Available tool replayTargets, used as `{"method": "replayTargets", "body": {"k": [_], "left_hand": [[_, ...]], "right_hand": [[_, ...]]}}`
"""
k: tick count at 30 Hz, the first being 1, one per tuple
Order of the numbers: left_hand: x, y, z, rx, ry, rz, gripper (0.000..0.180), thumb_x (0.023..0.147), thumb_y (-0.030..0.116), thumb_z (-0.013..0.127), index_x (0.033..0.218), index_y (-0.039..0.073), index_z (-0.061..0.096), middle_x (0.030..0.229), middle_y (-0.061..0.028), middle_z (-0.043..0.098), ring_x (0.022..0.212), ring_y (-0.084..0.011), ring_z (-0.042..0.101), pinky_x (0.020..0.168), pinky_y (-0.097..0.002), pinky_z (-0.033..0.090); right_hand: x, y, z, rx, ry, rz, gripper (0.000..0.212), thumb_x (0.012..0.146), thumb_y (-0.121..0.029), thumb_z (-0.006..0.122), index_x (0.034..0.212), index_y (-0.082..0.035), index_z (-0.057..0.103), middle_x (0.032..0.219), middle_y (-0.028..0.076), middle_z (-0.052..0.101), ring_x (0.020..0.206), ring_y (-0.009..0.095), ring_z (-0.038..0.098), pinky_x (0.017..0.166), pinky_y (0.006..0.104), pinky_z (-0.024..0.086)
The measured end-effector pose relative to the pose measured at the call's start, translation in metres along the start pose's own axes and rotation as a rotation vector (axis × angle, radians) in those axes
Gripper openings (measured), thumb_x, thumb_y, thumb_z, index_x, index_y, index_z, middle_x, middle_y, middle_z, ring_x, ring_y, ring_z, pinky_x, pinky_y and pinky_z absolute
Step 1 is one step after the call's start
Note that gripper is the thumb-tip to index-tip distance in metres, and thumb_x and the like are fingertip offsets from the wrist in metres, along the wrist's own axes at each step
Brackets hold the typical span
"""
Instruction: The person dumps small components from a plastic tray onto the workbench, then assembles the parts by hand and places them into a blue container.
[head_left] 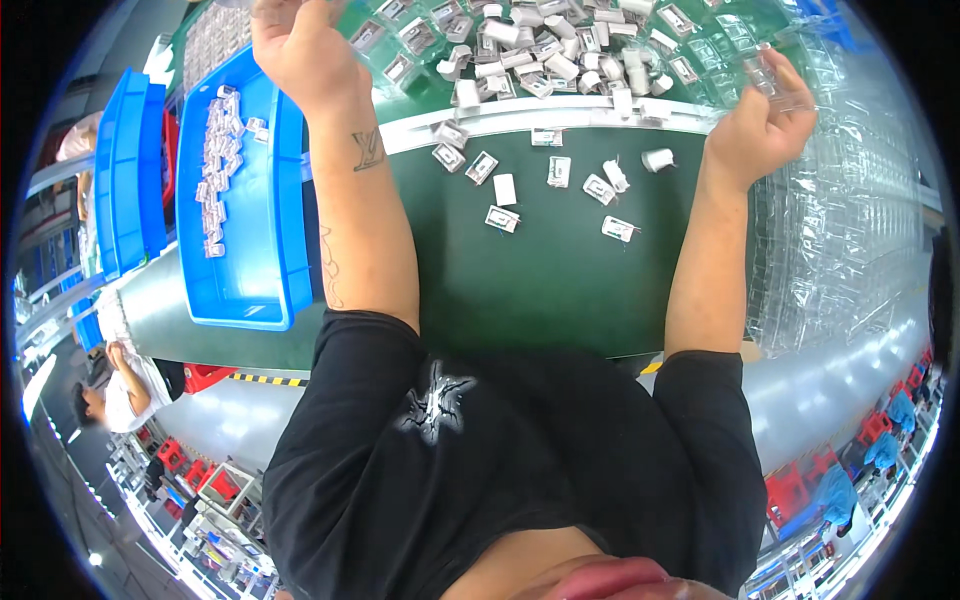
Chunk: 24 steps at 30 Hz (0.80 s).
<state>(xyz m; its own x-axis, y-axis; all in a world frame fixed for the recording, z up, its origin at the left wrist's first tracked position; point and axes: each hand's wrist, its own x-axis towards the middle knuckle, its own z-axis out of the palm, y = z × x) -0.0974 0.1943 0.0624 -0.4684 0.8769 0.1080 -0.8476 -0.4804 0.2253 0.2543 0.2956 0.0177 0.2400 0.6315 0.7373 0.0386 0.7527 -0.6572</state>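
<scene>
My left hand (308, 55) is raised over the far left side of the bench, beside the blue bin. Its fingers are curled and partly cut off by the upper edge, so what they hold cannot be made out. On the right, my right hand (765, 125) pinches a small clear plastic blister shell (768, 75) between thumb and fingers. Between the hands, beyond a pale metal rail (560, 120), lies a heap of small white plastic parts (540, 55). Several loose white parts (559, 172) are scattered on the green mat (540, 280) nearer me.
A blue bin (235, 290) at the left holds rows of small white pieces (220, 160). Another blue bin (130, 180) stands farther left. Stacked clear blister sheets (830, 230) fill the right side. A person in white (130, 385) is at the far left.
</scene>
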Motion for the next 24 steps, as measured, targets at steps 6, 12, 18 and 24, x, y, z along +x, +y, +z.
{"method": "replayTargets", "body": {"k": [6, 12, 18, 24], "left_hand": [[0.015, -0.009, -0.020, 0.983, -0.070, 0.688, 0.031, 0.086, -0.005, 0.053, 0.116, -0.001, 0.058, 0.118, -0.0213, 0.068, 0.103, -0.0293, 0.069, 0.082, -0.0314, 0.054], [0.008, 0.001, -0.031, 0.829, -0.084, 0.735, 0.030, 0.074, -0.011, 0.053, 0.101, -0.003, 0.062, 0.111, -0.0264, 0.069, 0.102, -0.0388, 0.070, 0.083, -0.0376, 0.056], [0.008, -0.013, -0.032, 0.877, -0.166, 0.763, 0.043, 0.077, -0.007, 0.053, 0.120, -0.005, 0.060, 0.113, -0.0204, 0.071, 0.108, -0.0284, 0.068, 0.093, -0.0364, 0.052], [-0.002, -0.018, -0.041, 1.005, -0.057, 0.709, 0.034, 0.084, -0.004, 0.053, 0.114, -0.007, 0.070, 0.118, -0.0151, 0.071, 0.109, -0.0205, 0.063, 0.097, -0.0339, 0.048]], "right_hand": [[-0.001, 0.003, -0.009, 0.087, 0.032, -0.037, 0.041, 0.074, 0.016, 0.047, 0.113, 0.002, 0.051, 0.120, 0.024, 0.065, 0.111, 0.027, 0.064, 0.100, 0.0379, 0.050], [-0.004, 0.006, -0.019, 0.109, 0.085, -0.129, 0.040, 0.076, 0.015, 0.041, 0.112, 0.001, 0.052, 0.121, 0.024, 0.063, 0.117, 0.033, 0.064, 0.103, 0.0430, 0.050], [-0.019, 0.004, -0.021, -0.070, 0.052, 0.047, 0.042, 0.073, 0.013, 0.041, 0.113, 0.002, 0.052, 0.125, 0.025, 0.063, 0.125, 0.035, 0.059, 0.112, 0.0463, 0.041], [-0.031, -0.002, -0.016, -0.081, 0.052, 0.140, 0.049, 0.076, 0.010, 0.042, 0.123, 0.009, 0.058, 0.132, 0.023, 0.063, 0.129, 0.029, 0.057, 0.115, 0.0401, 0.038]]}}
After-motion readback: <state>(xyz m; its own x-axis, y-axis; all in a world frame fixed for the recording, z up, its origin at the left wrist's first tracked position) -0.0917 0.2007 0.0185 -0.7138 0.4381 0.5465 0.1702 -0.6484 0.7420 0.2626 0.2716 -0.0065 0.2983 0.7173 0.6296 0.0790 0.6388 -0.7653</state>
